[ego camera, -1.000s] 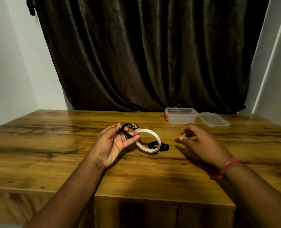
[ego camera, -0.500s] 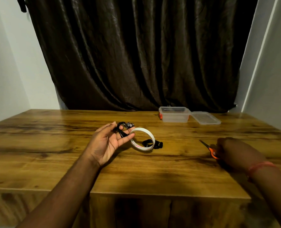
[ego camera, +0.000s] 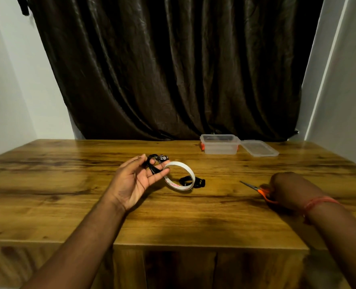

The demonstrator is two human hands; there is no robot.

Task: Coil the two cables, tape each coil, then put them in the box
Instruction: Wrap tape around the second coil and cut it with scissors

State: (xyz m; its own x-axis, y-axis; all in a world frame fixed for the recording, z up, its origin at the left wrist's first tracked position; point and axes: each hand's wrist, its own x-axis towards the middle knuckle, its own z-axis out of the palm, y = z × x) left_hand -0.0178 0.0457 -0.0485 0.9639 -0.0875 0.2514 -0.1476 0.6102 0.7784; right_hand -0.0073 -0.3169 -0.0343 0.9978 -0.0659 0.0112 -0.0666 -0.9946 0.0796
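Head: left hand (ego camera: pixel 135 182) fingers grip coiled cable (ego camera: pixel 154 163); right hand (ego camera: pixel 285 187) grips scissors (ego camera: pixel 260 191) (near table (ego camera: pixel 47 184) rt edge).

Desk (ego camera: pixel 68 184) carries everything. Box (ego camera: pixel 219 147) at far edge, right of centre; lid (ego camera: pixel 259 148) flat just right of it, touching. Tape roll (ego camera: pixel 179 176) mid-desk, on edge. Second cable (ego camera: pixel 192 181) behind and right of roll, on desk. Left hand (ego camera: pixel 135 182) left of roll, holding first cable (ego camera: pixel 155 163) above desk. Scissors (ego camera: pixel 258 190) right of roll, under right hand (ego camera: pixel 287 188), tips toward roll.
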